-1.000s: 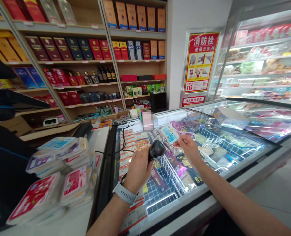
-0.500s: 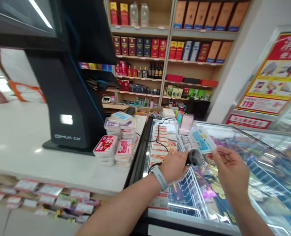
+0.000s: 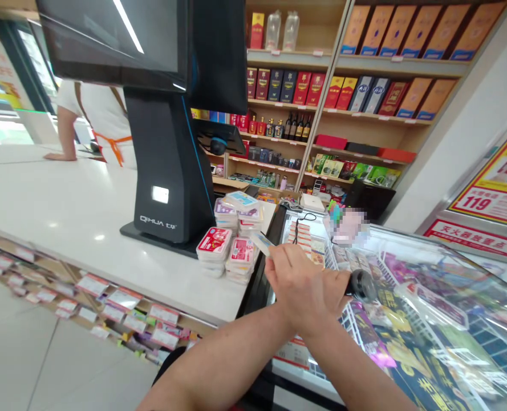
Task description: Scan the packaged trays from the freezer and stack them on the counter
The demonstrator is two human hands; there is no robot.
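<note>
My right hand [image 3: 293, 279] crosses over my left wrist and pinches a thin, flat plastic pack [image 3: 261, 244], seen edge-on. The pack is beside several stacked plastic boxes with red labels [image 3: 214, 242] and purple labels [image 3: 226, 208] on the counter. A box with a blue label [image 3: 242, 200] lies on top of the back stack. My left hand [image 3: 336, 285], partly hidden behind the right one, grips a black handheld scanner [image 3: 362, 285] above the glass-topped freezer [image 3: 304, 362]. The scanner's head points right.
A black checkout terminal [image 3: 163, 171] stands on the white counter [image 3: 82, 200]. Behind it, a person [image 3: 103, 123] rests a hand on the counter. A purple-labelled pack [image 3: 439, 305] is at the freezer's right. A black cable [image 3: 296, 228] and shelves of boxes [image 3: 302, 85] are farther back.
My right hand has moved left from over the freezer with the blue-labelled pack, crossing my left wrist toward the stacks. The view has turned left; the left hand still grips the scanner.
</note>
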